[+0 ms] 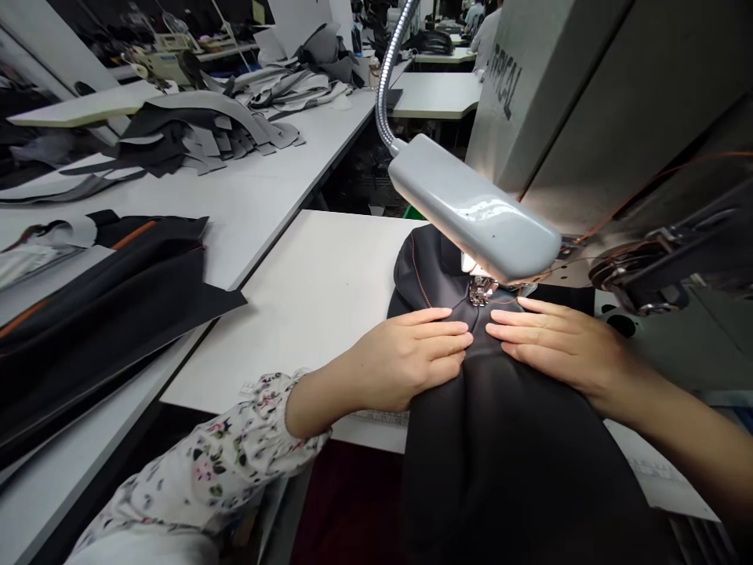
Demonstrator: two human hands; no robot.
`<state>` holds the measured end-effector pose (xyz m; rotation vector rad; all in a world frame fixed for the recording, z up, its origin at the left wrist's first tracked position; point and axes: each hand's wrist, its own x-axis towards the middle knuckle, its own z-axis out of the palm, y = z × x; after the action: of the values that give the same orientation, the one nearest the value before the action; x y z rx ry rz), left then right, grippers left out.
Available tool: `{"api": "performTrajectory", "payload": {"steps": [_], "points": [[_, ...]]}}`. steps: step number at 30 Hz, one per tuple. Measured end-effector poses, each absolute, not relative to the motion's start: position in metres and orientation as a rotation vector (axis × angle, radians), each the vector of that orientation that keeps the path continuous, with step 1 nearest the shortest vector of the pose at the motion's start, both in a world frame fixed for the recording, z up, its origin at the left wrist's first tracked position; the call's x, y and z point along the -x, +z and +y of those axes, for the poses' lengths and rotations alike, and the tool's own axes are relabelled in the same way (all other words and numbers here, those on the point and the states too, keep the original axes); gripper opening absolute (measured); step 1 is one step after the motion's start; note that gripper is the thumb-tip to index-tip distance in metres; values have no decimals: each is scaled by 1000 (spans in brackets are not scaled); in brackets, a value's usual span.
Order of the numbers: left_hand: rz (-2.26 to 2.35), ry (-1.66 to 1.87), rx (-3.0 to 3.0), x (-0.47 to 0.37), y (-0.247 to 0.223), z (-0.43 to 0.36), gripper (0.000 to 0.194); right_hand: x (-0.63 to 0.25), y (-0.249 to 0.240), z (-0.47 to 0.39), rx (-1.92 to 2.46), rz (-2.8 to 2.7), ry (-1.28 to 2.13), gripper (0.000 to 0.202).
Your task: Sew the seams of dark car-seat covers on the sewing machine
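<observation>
A large black piece of material [500, 447] lies under the presser foot [480, 292] of a sewing machine [565, 102] and hangs down toward me. Orange stitching curves along its far left part. My left hand [420, 353] rests flat on the material, left of a seam that runs toward the foot. On the right side of that seam my right hand [553, 341] also lies flat, fingertips near the foot. Both hands have their fingers stretched out. An orange thread runs close to the right fingertips. The needle itself is hidden behind the lamp head [476, 208].
On the left table [235, 188] lie dark pieces with orange strips [141, 267] and piles of grey and black cut pieces [200, 129]. A flexible metal lamp neck [382, 86] rises ahead. Farther back are other tables and a person in light clothing [487, 39].
</observation>
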<state>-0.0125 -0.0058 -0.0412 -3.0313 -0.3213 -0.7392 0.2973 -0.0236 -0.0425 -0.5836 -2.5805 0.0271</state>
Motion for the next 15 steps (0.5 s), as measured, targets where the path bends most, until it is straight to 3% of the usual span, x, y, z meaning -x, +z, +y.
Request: {"api": "performTrajectory", "payload": {"steps": [8,15], "points": [[-323,-737,3057,17,-34,3,34,-296,-42,-29,651,-2553,13,29],[-373,-756,2985,11,-33,1,26,-312,-52,-16,636,-2531,106,43]]}}
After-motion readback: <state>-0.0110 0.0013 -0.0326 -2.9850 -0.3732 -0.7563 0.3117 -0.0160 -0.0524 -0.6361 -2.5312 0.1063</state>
